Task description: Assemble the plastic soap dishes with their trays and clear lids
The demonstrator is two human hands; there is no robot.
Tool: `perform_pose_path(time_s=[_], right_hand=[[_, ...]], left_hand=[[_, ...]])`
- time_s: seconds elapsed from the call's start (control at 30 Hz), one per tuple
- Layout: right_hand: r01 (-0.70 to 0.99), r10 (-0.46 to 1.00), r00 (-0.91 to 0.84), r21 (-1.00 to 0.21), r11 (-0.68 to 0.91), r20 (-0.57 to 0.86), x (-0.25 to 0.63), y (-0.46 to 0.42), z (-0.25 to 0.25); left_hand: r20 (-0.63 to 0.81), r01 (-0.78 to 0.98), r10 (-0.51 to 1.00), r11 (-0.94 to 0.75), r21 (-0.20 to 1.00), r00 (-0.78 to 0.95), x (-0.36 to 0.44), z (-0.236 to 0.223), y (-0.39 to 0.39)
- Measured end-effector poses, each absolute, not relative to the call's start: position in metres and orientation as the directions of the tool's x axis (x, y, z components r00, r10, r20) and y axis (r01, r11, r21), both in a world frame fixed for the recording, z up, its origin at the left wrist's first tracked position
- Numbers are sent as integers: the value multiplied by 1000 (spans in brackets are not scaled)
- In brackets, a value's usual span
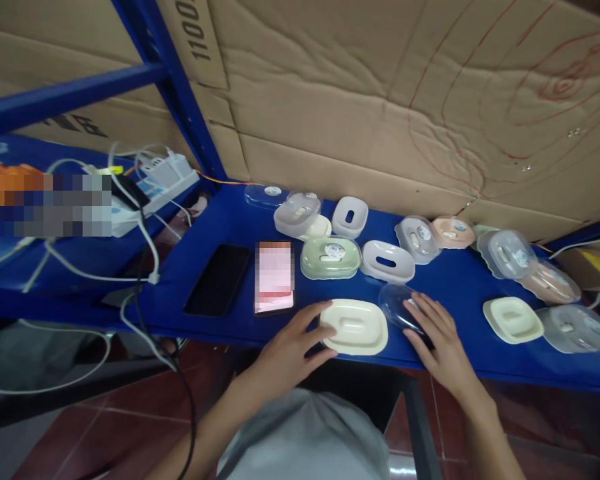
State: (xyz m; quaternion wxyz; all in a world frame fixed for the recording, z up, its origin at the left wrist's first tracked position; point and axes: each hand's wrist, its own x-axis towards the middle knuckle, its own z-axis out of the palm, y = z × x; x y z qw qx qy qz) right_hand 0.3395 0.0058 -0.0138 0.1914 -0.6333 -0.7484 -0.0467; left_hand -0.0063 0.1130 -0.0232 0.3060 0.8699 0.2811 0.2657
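A cream soap-dish base (355,326) lies at the front edge of the blue shelf (240,213). My left hand (293,347) holds its left rim, thumb on top and fingers under the front edge. Just right of the base a clear plastic lid (395,303) rests on the shelf. My right hand (437,337) lies over the lid with fingers spread and curved onto it.
Several more soap dishes, lids and bases sit across the shelf: a green one (330,259), white ones (387,261), a cream base (513,320). Two phones (219,280) lie at the left. A power strip (167,175) with cables sits on the left shelf. Cardboard (380,100) stands behind.
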Motion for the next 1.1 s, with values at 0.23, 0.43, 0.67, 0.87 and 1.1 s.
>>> perform_pose_path(time_s=[0.23, 0.43, 0.67, 0.87, 1.1], right_hand=[[993, 925, -3, -110, 49, 380, 353, 35, 0], [988, 922, -142, -7, 155, 359, 335, 103, 5], [964, 849, -211, -40, 262, 485, 316, 66, 17], [948, 809, -123, -173, 267, 575, 297, 9, 10], [916, 792, -14, -310, 255, 610, 290, 13, 11]], left_hand=[[390, 267, 654, -675, 688, 648, -5, -21, 112], [501, 174, 676, -672, 720, 541, -7, -19, 111], [610, 179, 659, -730, 660, 440, -5, -6, 108], [601, 209, 655, -737, 643, 459, -10, -1, 98], [536, 264, 648, -736, 624, 540, -13, -20, 91]])
